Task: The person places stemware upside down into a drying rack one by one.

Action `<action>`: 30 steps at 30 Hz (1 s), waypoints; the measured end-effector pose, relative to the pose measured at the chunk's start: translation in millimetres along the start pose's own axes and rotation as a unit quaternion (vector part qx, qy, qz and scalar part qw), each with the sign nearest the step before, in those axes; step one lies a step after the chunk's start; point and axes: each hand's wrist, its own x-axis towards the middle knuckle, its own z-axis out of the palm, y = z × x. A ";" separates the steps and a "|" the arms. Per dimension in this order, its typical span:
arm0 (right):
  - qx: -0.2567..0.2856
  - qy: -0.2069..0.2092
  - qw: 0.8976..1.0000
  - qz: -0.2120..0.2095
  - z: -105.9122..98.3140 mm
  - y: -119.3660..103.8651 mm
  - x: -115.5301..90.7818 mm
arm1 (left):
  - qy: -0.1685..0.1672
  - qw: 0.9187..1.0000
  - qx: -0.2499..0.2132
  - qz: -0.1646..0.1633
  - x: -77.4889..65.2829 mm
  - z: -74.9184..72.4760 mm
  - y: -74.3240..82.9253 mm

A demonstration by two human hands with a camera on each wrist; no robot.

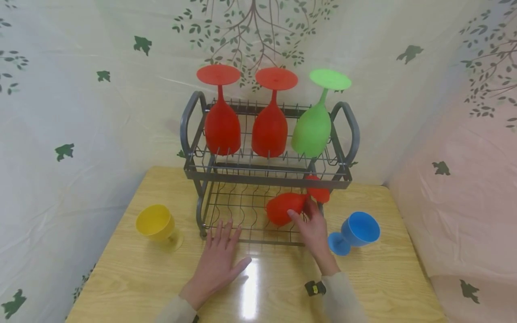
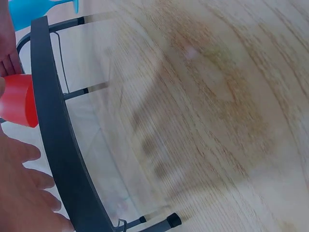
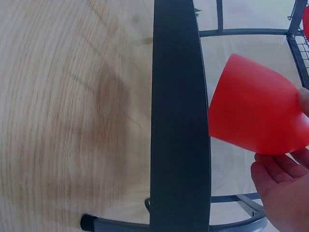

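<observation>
My right hand (image 1: pixel 316 233) holds a red goblet (image 1: pixel 282 209) by its stem end, thumb on the near side. The goblet lies tilted sideways at the lower tier of a dark dish rack (image 1: pixel 262 179), its foot toward the right. In the right wrist view, the goblet's bowl (image 3: pixel 256 108) is beyond the rack's front bar, with fingers (image 3: pixel 270 174) beneath it. My left hand (image 1: pixel 217 264) is spread out, fingertips at the front edge of the lower tier, left of the goblet. It grips nothing. Whether the goblet touches the wires cannot be told.
On the upper tier, two red goblets (image 1: pixel 222 128) (image 1: pixel 269 130) and a green goblet (image 1: pixel 313 130) stand upside down. A yellow goblet (image 1: pixel 155 223) stands left of the rack, a blue goblet (image 1: pixel 360 229) right of it. Patterned sheeting (image 1: pixel 101 134) surrounds the wooden table (image 1: pixel 133 278).
</observation>
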 end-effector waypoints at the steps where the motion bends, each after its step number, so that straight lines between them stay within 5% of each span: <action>1: -0.013 0.000 1.000 -0.007 -0.9 0.2 1.1 | -0.003 1.000 0.003 0.000 -0.2 0.5 -0.2; 10: -0.100 0.006 0.995 -0.019 -5.6 1.4 10.6 | -0.014 1.000 0.023 -0.002 -0.5 1.9 0.1; 30: -0.140 0.002 0.990 -0.014 -3.8 -1.4 15.3 | -0.023 0.999 0.031 0.000 -1.4 3.6 -1.2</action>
